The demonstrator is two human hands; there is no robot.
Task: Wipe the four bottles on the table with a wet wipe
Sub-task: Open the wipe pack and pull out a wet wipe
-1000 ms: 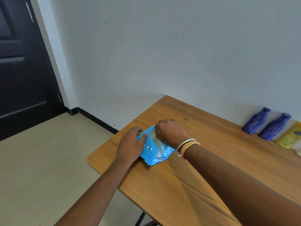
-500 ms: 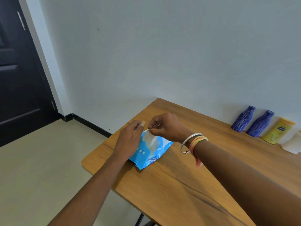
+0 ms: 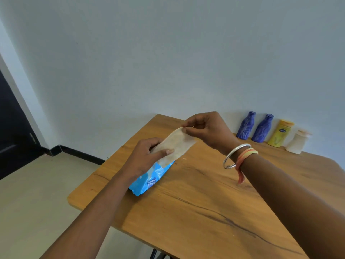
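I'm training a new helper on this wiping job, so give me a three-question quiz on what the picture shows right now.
1. What colour is the bottle at the right end of the row? A blue, B yellow, C white.
2. True or false: the wet wipe lies flat on the table.
3. Which hand pinches the wipe's upper end?
Key: 1 C; 2 false, both hands hold it up; 3 the right hand.

Wood-grain table (image 3: 205, 202) matt; wipe pack (image 3: 149, 181) glossy plastic; bangle (image 3: 235, 154) shiny metal.
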